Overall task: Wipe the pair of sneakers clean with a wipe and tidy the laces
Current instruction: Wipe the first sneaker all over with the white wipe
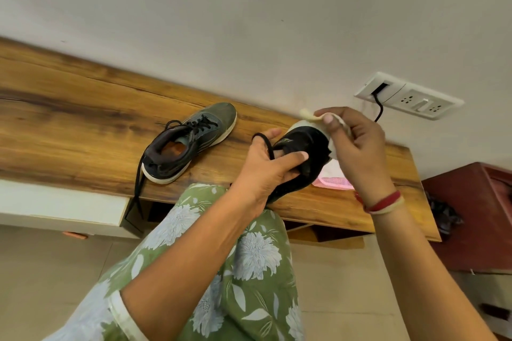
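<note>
Wooden desk [83, 108] against a pale wall carries one sneaker [188, 144], laces loose. Left hand [266, 169] grips the other sneaker [302, 147] at its collar, steadying it so right hand [357, 144], pinching the wipe [310, 116], can rub the toe.

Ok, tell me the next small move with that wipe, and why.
Probably draw the wipe along the pale sole edge of the held sneaker. The right hand presses it at the toe, and the left hand steadies the shoe by its opening. The other sneaker sits untouched on the wooden shelf.
</note>
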Available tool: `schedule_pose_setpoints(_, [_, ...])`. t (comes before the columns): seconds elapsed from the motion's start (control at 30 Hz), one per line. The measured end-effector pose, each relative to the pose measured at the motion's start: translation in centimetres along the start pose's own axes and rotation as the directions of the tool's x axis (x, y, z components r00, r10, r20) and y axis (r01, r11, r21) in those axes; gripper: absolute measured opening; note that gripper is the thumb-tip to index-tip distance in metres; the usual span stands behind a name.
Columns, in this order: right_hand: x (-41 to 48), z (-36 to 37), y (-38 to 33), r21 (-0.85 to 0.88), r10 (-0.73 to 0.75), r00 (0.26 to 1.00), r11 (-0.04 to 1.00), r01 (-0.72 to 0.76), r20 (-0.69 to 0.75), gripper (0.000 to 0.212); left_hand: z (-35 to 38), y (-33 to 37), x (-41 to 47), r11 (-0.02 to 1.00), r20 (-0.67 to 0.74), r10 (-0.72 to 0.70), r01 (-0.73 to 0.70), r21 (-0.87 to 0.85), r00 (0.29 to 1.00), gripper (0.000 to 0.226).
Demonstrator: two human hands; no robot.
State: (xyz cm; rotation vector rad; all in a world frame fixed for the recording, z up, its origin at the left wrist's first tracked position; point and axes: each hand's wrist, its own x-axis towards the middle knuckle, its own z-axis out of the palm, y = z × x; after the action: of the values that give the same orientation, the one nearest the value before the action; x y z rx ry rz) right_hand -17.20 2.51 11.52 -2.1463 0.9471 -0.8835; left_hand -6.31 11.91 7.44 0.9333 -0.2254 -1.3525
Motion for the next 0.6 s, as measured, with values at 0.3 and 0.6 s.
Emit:
schedule_pose_setpoints(0.3, [-1.6,1.3,1.0,-0.451,-0.194,0.957,0.849,0.274,0.218,0.021,0.8,-2.7,0.3,0.999,0.041,0.053,-0.053,0.007,0.998,0.102])
schedule_pose_setpoints(0.6, [-1.8,-1.4,1.7,0.146,-0.047,0.923,0.989,-0.01,0.382,0.02,0.0,-3.3,0.2,0.989,0.11,0.059,-0.073,0.127,0.992,0.11])
